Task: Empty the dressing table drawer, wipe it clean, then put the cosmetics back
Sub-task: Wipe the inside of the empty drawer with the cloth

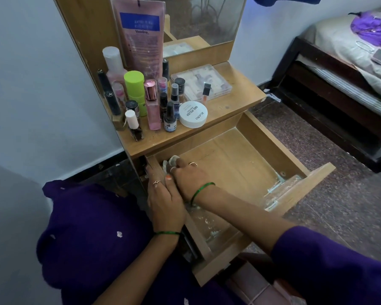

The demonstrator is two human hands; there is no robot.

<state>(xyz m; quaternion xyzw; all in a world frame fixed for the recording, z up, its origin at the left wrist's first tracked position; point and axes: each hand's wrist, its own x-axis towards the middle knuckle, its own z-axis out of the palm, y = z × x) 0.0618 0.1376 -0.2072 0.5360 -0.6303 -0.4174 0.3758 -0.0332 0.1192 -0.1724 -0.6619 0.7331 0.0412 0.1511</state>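
Drawer (pixel 240 164) pulled wide open, a pale wood-grain box, its floor bare and scuffed with whitish smears. The right hand (pixel 189 177) reaches into the back left corner, fingers curled tight around a crumpled pale cloth (pixel 173 160) pressed to the wood. The left hand (pixel 165 205) lies on the drawer's left wall, fingers straight and relaxed, holding nothing. Up on the tabletop (pixel 229 104) the cosmetics (pixel 150 102) stand clustered: glossy bottles, a lime-green cylinder, a round white nail polish tub (pixel 193 114), a clear flat plastic case (pixel 201 81).
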